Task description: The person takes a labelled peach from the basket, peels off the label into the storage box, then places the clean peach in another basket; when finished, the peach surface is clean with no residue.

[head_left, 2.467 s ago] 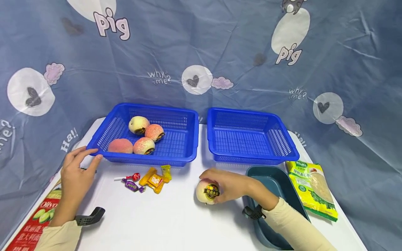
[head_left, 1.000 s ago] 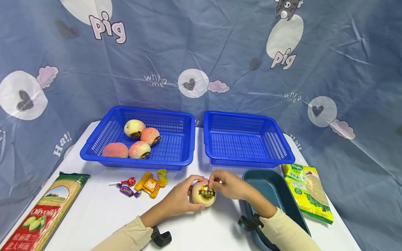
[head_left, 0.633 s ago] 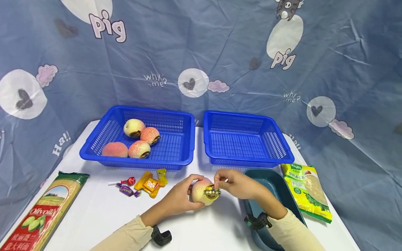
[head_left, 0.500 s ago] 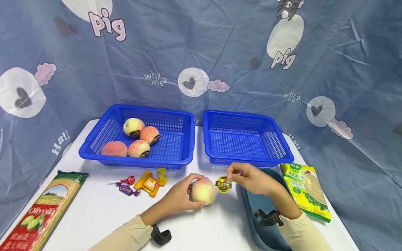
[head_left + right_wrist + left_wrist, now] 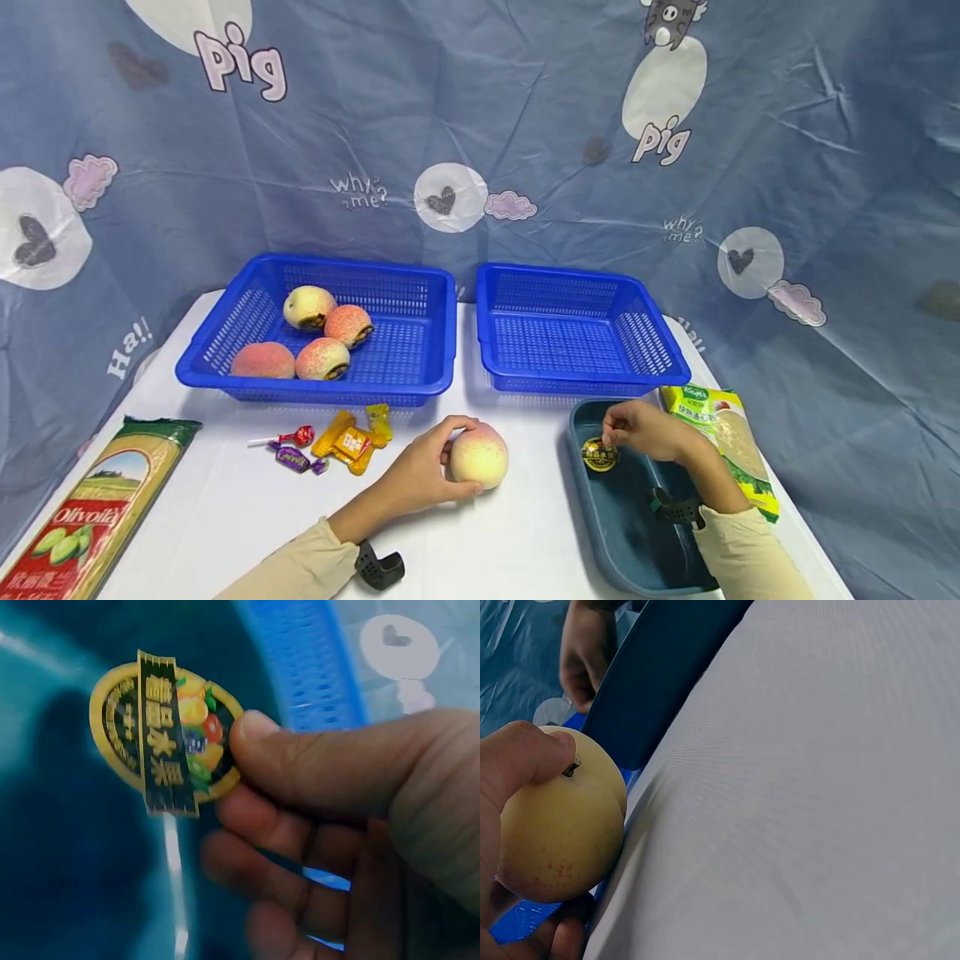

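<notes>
My left hand (image 5: pixel 422 477) grips a pale yellow and pink peach (image 5: pixel 480 455) on the white table, thumb in front and fingers behind. In the left wrist view the thumb lies beside the stem hollow of the peach (image 5: pixel 570 825). Between thumb and forefinger, my right hand (image 5: pixel 651 432) pinches a round black and gold fruit sticker (image 5: pixel 161 735) by its edge. The sticker hangs over the dark teal tray (image 5: pixel 592 533), near its far left corner. Several more peaches (image 5: pixel 262 362) lie in the left blue basket (image 5: pixel 405 388); dark stickers show on some of them.
A second blue basket (image 5: pixel 570 385) stands behind the tray. Left of my left hand lie a red lollipop (image 5: pixel 303 436), a purple candy (image 5: pixel 291 457) and orange candies (image 5: pixel 351 443). A spaghetti pack (image 5: pixel 97 508) lies far left, a yellow-green Knorr bag (image 5: pixel 738 433) right.
My left hand came from the left basket's rim to hold the peach. My right hand peeled the sticker off and carried it right, over the tray.
</notes>
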Action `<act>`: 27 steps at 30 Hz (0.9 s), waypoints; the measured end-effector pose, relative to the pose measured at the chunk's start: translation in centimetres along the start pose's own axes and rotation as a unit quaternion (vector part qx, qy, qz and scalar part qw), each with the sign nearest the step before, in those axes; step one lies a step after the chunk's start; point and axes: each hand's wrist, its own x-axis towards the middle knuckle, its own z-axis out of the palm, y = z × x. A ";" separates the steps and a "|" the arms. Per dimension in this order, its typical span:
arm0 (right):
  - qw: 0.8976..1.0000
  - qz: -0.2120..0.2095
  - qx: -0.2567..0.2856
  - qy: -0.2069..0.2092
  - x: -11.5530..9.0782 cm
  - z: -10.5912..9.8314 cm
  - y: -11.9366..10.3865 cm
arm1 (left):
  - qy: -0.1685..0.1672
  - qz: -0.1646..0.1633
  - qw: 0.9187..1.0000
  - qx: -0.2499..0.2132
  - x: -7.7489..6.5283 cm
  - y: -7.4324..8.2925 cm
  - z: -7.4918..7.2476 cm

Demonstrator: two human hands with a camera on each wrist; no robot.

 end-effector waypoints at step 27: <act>0.986 -0.015 -0.082 0.147 -0.5 -0.7 1.5 | -0.002 -0.007 1.000 -0.012 -0.1 0.1 0.0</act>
